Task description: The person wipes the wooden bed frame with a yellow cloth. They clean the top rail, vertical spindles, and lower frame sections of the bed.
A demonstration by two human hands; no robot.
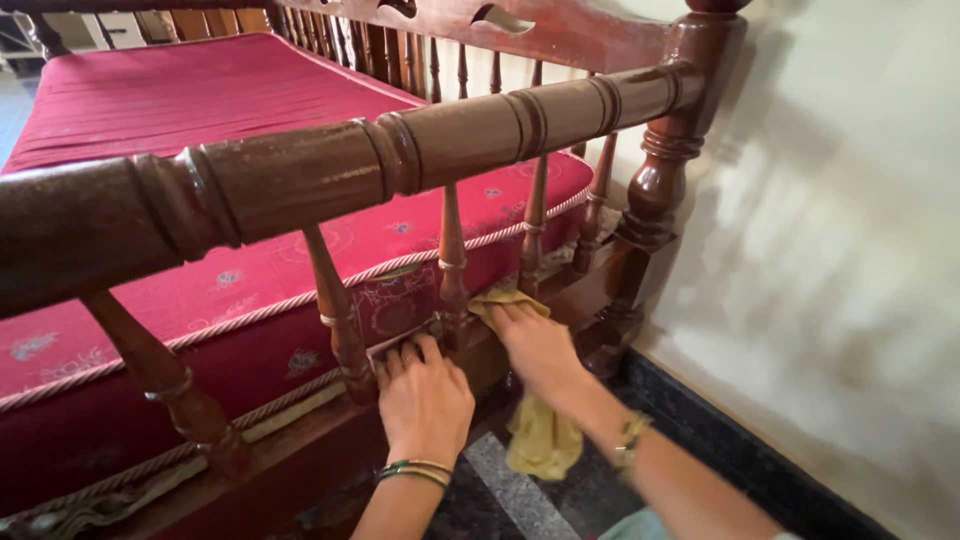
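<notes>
My left hand [422,392] rests with fingers curled on the lower wooden frame of a dark wooden bench [300,175], between two turned spindles and against the edge of the red cushion [200,100]. My right hand [538,345] presses a yellow cloth [540,440] onto the base of the frame beside a spindle [452,262]; the cloth's end hangs down under my wrist. Both wrists wear bangles.
A thick turned top rail crosses the view above my hands. The corner post [668,150] stands at the right, close to a pale wall [850,250]. Dark speckled floor [520,490] lies below, with a dark skirting strip along the wall.
</notes>
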